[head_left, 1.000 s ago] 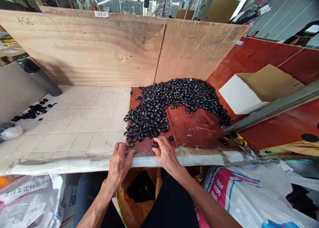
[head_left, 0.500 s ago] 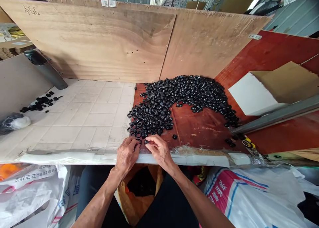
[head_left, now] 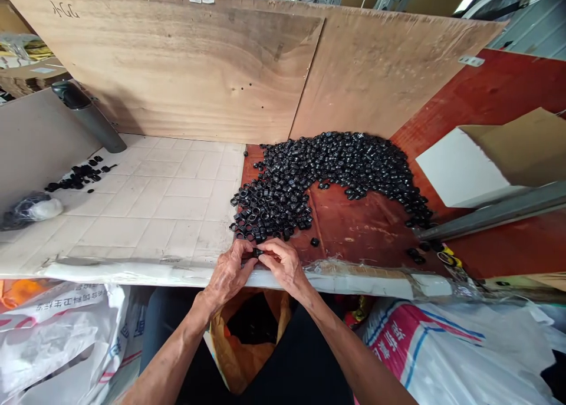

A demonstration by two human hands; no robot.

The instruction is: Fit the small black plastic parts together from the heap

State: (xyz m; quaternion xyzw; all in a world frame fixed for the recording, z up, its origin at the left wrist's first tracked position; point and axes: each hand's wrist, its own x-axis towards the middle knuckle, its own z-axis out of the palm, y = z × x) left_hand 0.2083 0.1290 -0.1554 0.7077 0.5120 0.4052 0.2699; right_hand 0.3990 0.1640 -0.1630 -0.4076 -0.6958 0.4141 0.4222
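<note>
My left hand (head_left: 230, 267) and my right hand (head_left: 283, 265) meet over the front edge of the table, fingertips pinched. Between them is a small black plastic part (head_left: 257, 252), mostly covered by the fingers; both hands grip it. Just beyond the fingertips spreads a heap of black ring-shaped parts (head_left: 269, 207), which joins a larger pile of small black caps (head_left: 349, 157) behind. One loose black cap (head_left: 315, 241) lies to the right of my right hand on the red surface.
A dark bottle (head_left: 95, 119) leans at the back left, near scattered black pieces (head_left: 79, 175). On the right stand an open white carton (head_left: 464, 166) and a metal bar (head_left: 495, 211). A plywood board (head_left: 177, 69) closes the back. An open orange-brown bag (head_left: 241, 364) sits below the table edge.
My hands have come together: the ring in the left fingers and the small part in the right, apart before, now meet. The view has shifted slightly.
</note>
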